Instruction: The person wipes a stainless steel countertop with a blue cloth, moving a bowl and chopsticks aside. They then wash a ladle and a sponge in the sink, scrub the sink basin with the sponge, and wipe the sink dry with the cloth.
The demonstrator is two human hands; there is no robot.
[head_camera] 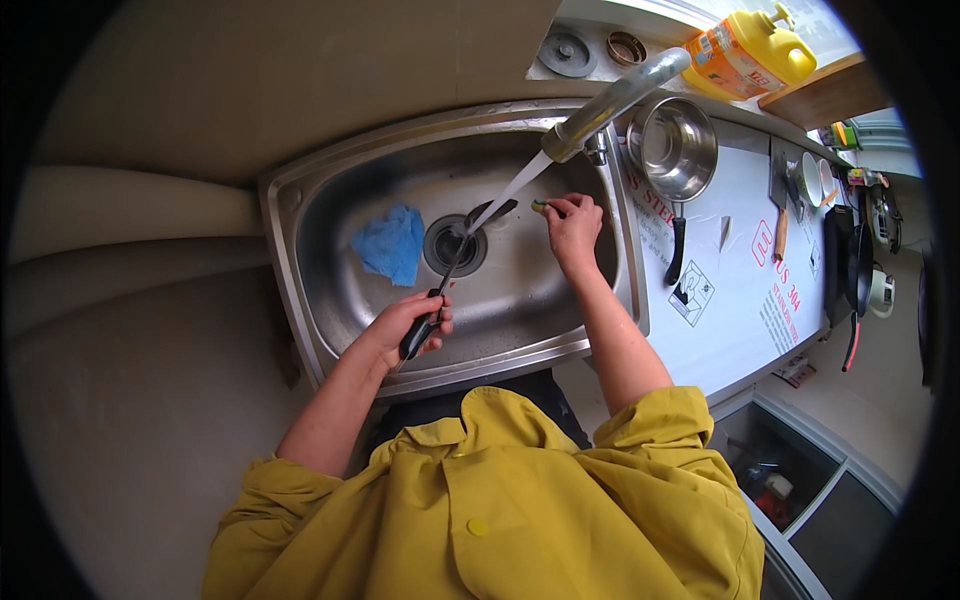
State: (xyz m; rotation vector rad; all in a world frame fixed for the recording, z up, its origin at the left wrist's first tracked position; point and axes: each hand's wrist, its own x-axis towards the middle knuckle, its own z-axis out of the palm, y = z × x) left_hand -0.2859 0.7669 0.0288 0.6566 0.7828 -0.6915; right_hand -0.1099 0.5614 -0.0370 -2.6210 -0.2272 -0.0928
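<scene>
My left hand [409,330] grips the black handle of a long cooking utensil [444,283], probably a spatula, slanting over the sink [495,307]. Its thin shank crosses above the drain [455,246] toward a dark head, partly hidden by running water. That stream falls from the metal faucet [611,101] onto the utensil. Inside the sink's right half, my right hand [574,232] pinches a small green and yellow piece, seemingly a sponge [538,205], apart from the utensil. Left of the drain lies a crumpled blue cloth [391,244] on the basin floor.
Right of the sink, a steel saucepan [673,150] rests on the film-covered counter [720,300]. Farther along are a cleaver [780,202], bowls [810,180] and a frying pan [859,270]. A yellow pump bottle [750,56] and grey lid [566,54] occupy the sill.
</scene>
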